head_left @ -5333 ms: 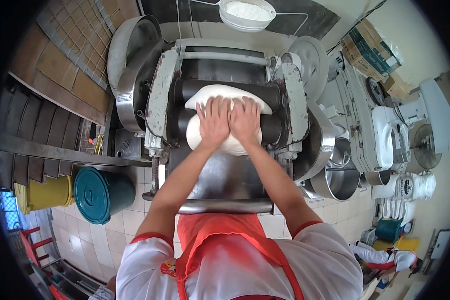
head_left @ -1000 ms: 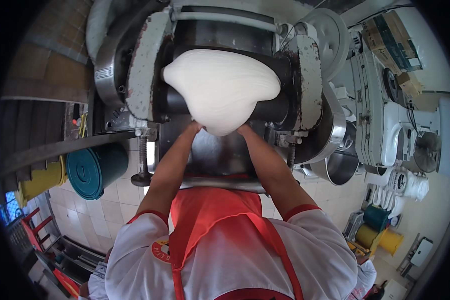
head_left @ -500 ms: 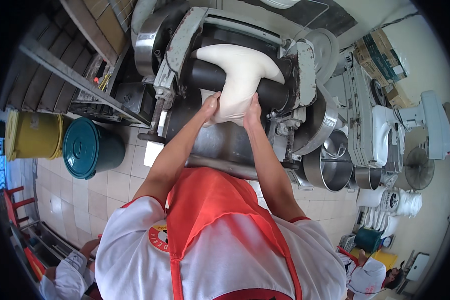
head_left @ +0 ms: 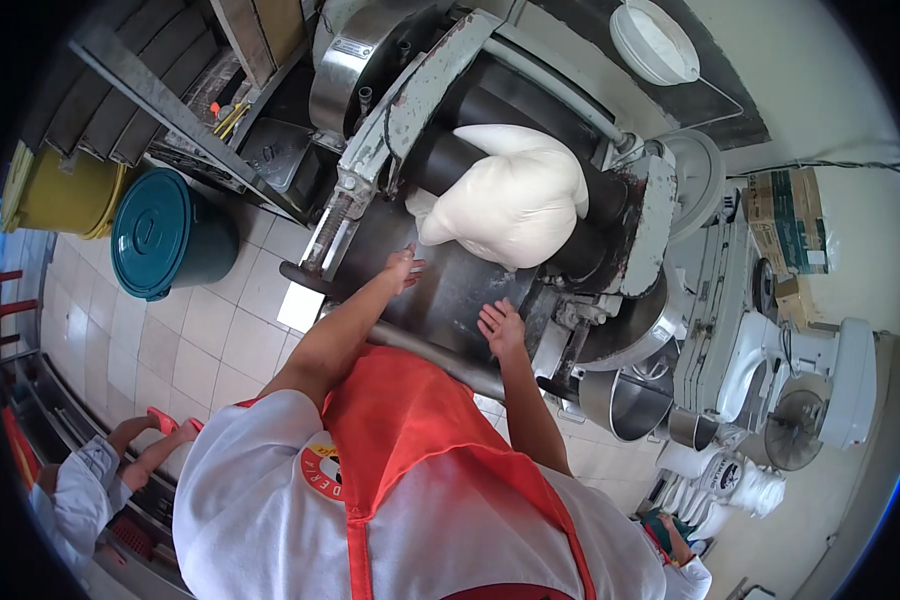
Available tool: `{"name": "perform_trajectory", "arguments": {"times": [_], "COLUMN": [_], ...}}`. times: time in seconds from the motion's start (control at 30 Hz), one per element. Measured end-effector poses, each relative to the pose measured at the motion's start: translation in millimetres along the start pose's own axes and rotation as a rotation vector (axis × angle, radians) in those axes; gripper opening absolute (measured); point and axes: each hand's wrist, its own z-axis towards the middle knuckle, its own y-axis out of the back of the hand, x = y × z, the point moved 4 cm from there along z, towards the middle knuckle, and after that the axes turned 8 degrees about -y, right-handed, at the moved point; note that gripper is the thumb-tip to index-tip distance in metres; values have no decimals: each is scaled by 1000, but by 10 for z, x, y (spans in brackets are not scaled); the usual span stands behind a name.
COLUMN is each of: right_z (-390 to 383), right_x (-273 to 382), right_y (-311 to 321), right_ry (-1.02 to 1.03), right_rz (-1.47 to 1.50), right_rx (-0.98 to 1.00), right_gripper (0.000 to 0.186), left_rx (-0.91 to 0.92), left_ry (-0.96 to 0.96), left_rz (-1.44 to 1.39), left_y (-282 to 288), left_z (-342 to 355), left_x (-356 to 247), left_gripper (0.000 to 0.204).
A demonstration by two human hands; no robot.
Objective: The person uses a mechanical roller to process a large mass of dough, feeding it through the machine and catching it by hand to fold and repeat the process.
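Note:
A large, smooth, cream-white lump of dough [head_left: 515, 200] lies bunched on the dark rollers [head_left: 438, 162] of a dough sheeter and hangs over their near side. My left hand [head_left: 402, 270] is just below the dough's left end, over the metal tray [head_left: 440, 290] in front of the rollers, fingers apart and holding nothing. Lower and to the right, my right hand [head_left: 502, 326] is over the same tray, palm up with its fingers spread, also without anything in it. Neither hand touches the dough.
A worn, pale machine frame [head_left: 650, 222] flanks the rollers, and a metal bar [head_left: 420, 345] runs along the tray's near edge. Steel bowls [head_left: 625, 400] stand at right. A lidded green bin [head_left: 165, 235] is on the left floor beside a yellow bin [head_left: 62, 195]. Other people sit lower left and stand lower right.
My hands have let go of the dough and drawn back toward me. The dough has gone from a stretched, draped shape to a rounded bundle on the rollers. The view has tilted.

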Motion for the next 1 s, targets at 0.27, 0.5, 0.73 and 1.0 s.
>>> {"name": "perform_trajectory", "arguments": {"times": [0.27, 0.5, 0.73, 1.0], "right_z": [955, 1418, 724, 72], "right_x": [961, 1002, 811, 877], "right_y": [-244, -228, -857, -1087], "right_ry": [118, 263, 50, 390], "right_rz": [-335, -249, 75, 63], "right_rx": [-162, 219, 463, 436], "right_gripper": [75, 53, 52, 54], "left_rx": [26, 374, 437, 352], "left_ry": [16, -335, -322, -494], "left_rz": [97, 382, 306, 107], "left_y": [-539, -1048, -994, -919], "left_z": [381, 735, 541, -252], "left_x": [-691, -1043, -868, -1195], "left_gripper": [61, 54, 48, 37]}}
